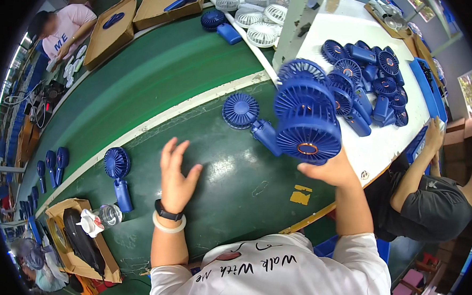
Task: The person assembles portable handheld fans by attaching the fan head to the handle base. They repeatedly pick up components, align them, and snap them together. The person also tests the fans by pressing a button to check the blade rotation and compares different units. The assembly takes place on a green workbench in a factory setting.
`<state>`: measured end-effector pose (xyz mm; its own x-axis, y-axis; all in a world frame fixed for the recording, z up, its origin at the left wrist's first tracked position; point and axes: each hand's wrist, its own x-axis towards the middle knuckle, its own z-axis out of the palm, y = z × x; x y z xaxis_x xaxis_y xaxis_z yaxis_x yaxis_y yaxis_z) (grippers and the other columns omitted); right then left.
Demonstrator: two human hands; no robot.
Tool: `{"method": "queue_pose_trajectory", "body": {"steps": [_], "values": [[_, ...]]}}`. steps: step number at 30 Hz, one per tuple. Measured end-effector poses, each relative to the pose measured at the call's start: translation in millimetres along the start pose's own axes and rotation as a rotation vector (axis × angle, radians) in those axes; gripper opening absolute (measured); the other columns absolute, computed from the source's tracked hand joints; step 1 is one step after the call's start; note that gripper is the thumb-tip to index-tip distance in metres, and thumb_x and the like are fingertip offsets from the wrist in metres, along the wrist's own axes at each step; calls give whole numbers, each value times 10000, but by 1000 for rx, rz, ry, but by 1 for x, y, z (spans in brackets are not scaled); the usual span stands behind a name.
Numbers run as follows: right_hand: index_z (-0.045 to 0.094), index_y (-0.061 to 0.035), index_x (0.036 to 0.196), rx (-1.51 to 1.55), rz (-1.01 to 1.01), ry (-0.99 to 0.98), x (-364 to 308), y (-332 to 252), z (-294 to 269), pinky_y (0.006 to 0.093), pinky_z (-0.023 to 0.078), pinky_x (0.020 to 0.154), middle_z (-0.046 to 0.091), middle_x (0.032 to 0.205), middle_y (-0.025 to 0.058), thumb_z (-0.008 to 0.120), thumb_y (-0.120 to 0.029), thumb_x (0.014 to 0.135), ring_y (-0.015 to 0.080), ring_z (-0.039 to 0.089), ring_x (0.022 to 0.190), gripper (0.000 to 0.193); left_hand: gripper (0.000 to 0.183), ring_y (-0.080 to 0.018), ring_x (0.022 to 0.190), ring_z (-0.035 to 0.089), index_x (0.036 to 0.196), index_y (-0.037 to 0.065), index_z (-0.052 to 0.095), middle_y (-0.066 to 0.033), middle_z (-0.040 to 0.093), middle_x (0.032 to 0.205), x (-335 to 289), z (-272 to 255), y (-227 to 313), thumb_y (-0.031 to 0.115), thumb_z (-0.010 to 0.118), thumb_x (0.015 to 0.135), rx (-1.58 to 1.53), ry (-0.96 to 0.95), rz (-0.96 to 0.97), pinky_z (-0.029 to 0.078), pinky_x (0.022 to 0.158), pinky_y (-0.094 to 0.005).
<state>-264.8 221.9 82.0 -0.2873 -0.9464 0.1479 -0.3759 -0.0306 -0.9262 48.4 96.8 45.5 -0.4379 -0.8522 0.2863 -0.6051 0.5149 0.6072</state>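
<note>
My right hand (335, 167) is closed on a bunch of blue handheld fans (308, 111), several round heads overlapping one another above the bench's right part. Their handles are mostly hidden behind the heads and my hand. My left hand (176, 179) hangs over the green bench top with fingers spread and nothing in it. One blue fan (241, 111) lies beyond and between my hands, its handle pointing toward the held bunch. Left of my left hand lies another blue fan (117, 164). A heap of blue fans (365, 74) covers part of the white table at the right.
Beyond a pale rail runs a green conveyor belt (160, 63). White fans (263, 34) sit at the back by a metal post (297, 33). At the left stands a cardboard box (109, 266) beside a clear bottle (109, 215). A person in dark clothes (438, 206) works at the right.
</note>
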Motion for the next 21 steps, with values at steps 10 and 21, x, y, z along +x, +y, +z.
{"method": "queue_pose_trajectory", "body": {"steps": [10, 21], "values": [[509, -136, 1058, -1100, -227, 140, -6, 57, -88, 603, 201, 1017, 394, 1202, 176, 784, -208, 456, 398, 324, 1238, 666, 862, -427, 1180, 376, 1355, -54, 230, -290, 399, 1254, -32, -57, -62, 133, 746, 691, 628, 338, -315, 302, 1009, -472], [524, -130, 1174, -1050, -175, 175, 115, 119, -131, 433, 346, 990, 419, 1281, 221, 785, -237, 503, 398, 419, 1171, 728, 811, -440, 1149, 412, 1283, -127, 294, -310, 428, 1226, -89, -69, -113, 222, 741, 703, 738, 380, -674, 330, 993, -469]]}}
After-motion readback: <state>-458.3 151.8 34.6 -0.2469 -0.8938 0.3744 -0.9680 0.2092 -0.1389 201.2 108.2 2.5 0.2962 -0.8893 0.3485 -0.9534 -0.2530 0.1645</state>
